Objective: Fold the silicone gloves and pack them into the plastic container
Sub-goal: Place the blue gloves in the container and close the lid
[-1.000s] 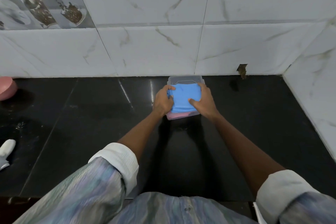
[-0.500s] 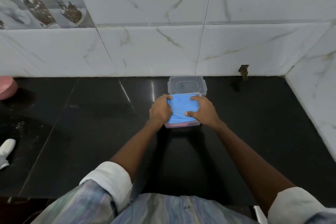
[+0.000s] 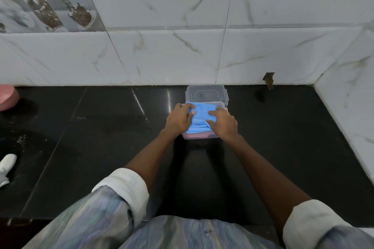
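Observation:
A folded blue silicone glove (image 3: 199, 116) lies on top of the clear plastic container (image 3: 200, 136), which stands on the black counter. A pink layer shows through the container's front wall under the blue one. My left hand (image 3: 178, 120) presses on the glove's left side, fingers curled over its edge. My right hand (image 3: 223, 122) presses on its right side, fingers bent onto the blue material. The clear lid (image 3: 206, 94) lies flat just behind the container, near the wall.
A pink bowl (image 3: 7, 96) sits at the far left by the wall. A white object (image 3: 6, 166) lies at the left edge of the black counter (image 3: 101, 137). Marble tile walls close the back and the right side.
Both hands and the blue glove have shifted toward me, uncovering the clear lid behind the container. The hands have closed in over the glove.

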